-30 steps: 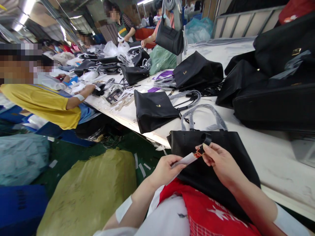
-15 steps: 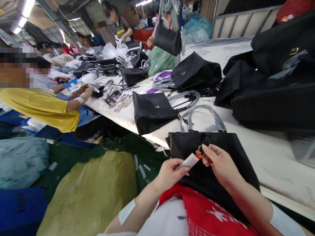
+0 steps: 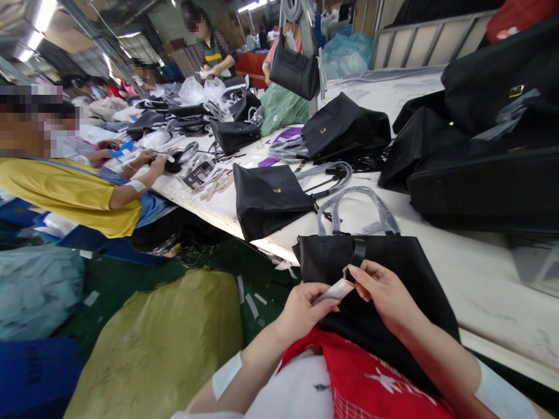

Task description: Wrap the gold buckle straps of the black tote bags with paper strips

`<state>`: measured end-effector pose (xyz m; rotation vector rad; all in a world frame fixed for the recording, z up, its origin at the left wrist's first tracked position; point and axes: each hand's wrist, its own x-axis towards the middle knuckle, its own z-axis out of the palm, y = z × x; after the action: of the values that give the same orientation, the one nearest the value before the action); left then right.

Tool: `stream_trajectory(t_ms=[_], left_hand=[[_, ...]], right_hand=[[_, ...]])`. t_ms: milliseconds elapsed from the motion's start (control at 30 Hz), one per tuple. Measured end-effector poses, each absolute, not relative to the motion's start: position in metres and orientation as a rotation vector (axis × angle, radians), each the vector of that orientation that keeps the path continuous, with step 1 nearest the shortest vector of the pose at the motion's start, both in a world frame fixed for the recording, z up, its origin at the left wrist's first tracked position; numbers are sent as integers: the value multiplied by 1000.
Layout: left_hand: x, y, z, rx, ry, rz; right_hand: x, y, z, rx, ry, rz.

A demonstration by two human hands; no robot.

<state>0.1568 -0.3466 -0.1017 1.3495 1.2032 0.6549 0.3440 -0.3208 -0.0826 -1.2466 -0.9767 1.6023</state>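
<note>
Right hand [image 3: 381, 286] now lower, beside flat white strip [image 3: 335, 291] and black loop [image 3: 358, 251]

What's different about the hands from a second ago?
The right hand has moved in closer to the end of the white strip, so less of its reddish end shows. The black tab looks straighter. Nothing was visibly let go. The left hand still holds the strip, and the black bag stays behind the hands.
</note>
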Motion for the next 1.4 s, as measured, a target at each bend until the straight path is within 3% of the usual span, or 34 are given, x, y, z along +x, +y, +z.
stream_trajectory(t_ms=[233,367,833,1000,1400], left_hand=[[165,-353,-114,1005,1139,779],[166,-356,-112,980,1170,782],[177,-341,-100,1223,1101,814],[167,-336,-89,1430,1089,747],[163,-325,-97,1163,932,567]], right_hand=[[345,-320,-88,-1279,-944,1482],[347,-319,-85,-1220,-969,1579],[345,-324,-94,-1123,-800,1759],[351,-322,-94,-1103,-827,1834],[348,-318,-91,-1141,-984,1842]])
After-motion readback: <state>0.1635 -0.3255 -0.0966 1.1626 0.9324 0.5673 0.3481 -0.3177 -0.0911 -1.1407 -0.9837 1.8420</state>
